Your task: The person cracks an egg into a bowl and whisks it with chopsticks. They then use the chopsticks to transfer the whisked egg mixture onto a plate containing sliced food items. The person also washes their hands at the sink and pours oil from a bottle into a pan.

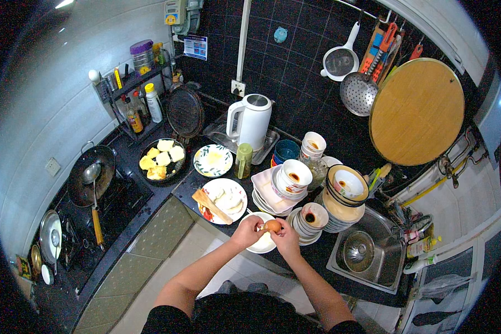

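A brown egg [272, 226] is held between both hands above a white bowl [256, 249]. My right hand [287, 239] grips the egg from the right. The fingertips of my left hand [247, 231] pinch at its left edge, where a small pale bit shows; whether this is shell or egg white is too small to tell. Both wrists partly cover the bowl, which looks pale inside. Just left of it, a plate [241, 193] carries a white doughy mass, with a wooden spatula [211, 206] lying across its left side.
Stacked bowls [294, 175] and plates crowd the counter right of my hands, beside a steel sink [369, 254]. Behind stand a green-lidded jug [244, 160] and a white electric kettle [252, 121]. To the left, a round pan [162, 160] holds several yellow pieces; a wok [92, 175] contains a ladle.
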Available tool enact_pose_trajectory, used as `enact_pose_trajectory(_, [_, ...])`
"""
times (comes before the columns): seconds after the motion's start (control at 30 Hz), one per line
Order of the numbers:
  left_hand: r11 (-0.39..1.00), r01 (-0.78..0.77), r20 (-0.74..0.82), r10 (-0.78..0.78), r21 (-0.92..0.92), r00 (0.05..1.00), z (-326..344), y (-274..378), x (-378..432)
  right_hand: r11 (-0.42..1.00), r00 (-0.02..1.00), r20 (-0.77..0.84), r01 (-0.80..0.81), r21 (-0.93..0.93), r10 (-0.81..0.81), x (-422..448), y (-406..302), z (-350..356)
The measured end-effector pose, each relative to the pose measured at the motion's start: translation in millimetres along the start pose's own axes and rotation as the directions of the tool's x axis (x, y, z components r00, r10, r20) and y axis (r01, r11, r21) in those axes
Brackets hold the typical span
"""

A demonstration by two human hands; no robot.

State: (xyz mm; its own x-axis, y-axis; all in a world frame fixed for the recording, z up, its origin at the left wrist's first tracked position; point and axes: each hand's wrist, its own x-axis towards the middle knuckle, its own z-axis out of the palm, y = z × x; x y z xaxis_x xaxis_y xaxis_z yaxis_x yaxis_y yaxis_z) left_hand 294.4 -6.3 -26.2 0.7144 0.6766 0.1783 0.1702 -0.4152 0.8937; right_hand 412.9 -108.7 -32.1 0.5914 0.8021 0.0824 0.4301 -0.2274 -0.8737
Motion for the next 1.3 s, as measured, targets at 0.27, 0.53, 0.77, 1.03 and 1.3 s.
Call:
enact_pose_trajectory(0.27, [0.963,-0.222,-0.011,0.226,0.154,0.974,1,-10,4,1.0,1.0,0.001,0.009,-0.03,-0.009,-2,-13,-4])
enact_pose_trajectory(0.53, [0.993,-0.106,-0.076,0.11,0.046,0.991,0,-13,5,0.942,0.969,0.112,0.243,-0.231,-0.222,-3,-26,-11])
enact_pose_trajectory(0.77, [0.996,0.049,-0.184,-0.063,-0.08,0.981,-2,-30,-1,0.861,0.937,0.134,0.35,-0.369,-0.323,-5,-30,-10])
enact_pose_trajectory(1.03, [0.958,0.231,-0.207,-0.265,-0.171,0.942,-15,-48,-15,0.844,0.931,0.225,0.356,-0.401,-0.286,-2,1,5])
enact_pose_trajectory(1.3, [0.906,0.31,-0.202,-0.374,-0.287,0.905,-7,-77,-44,0.855,0.92,0.29,0.362,-0.37,-0.264,-6,16,15])
